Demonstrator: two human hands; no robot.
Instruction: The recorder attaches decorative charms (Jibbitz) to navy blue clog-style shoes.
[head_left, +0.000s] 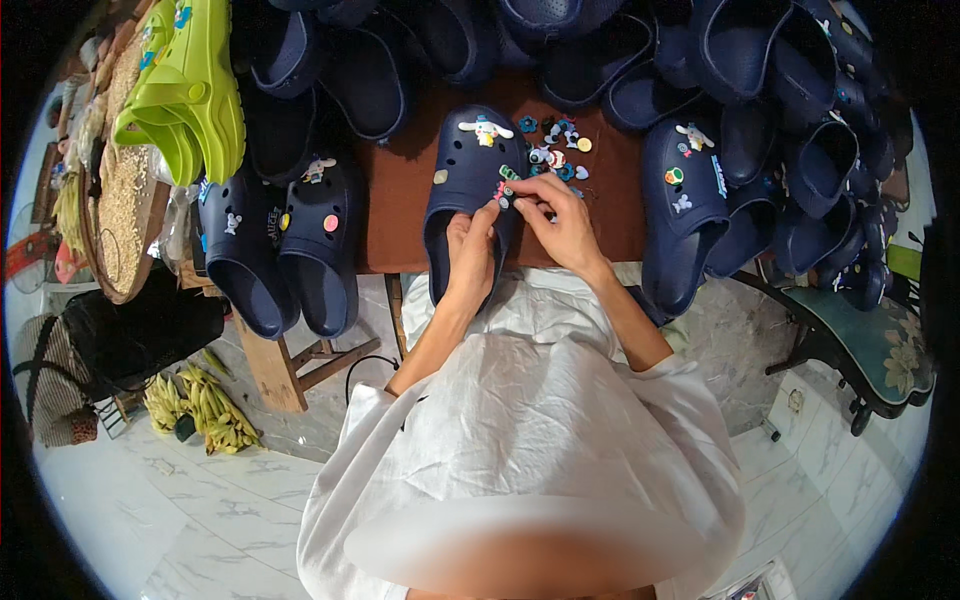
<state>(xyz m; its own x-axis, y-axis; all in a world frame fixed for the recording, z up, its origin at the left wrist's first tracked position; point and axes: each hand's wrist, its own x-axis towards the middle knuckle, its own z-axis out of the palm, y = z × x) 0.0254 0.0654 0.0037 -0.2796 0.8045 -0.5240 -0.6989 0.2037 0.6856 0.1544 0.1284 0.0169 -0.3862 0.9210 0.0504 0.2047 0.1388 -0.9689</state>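
Centre frame: left hand (pixel 472 245) steadies the clog (pixel 467 190); right hand (pixel 562 222) apparently pinches a small charm (pixel 503 190) closed-fingered. Risk: misaligned pressing drops the charm among loose charms (pixel 555 150).

Even indoor light, soft shadows under the clogs, fisheye bending and black vignette at edges

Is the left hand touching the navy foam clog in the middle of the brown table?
Touching. The head view shows the left hand lying on the navy foam clog, its fingers pressed against the upper.
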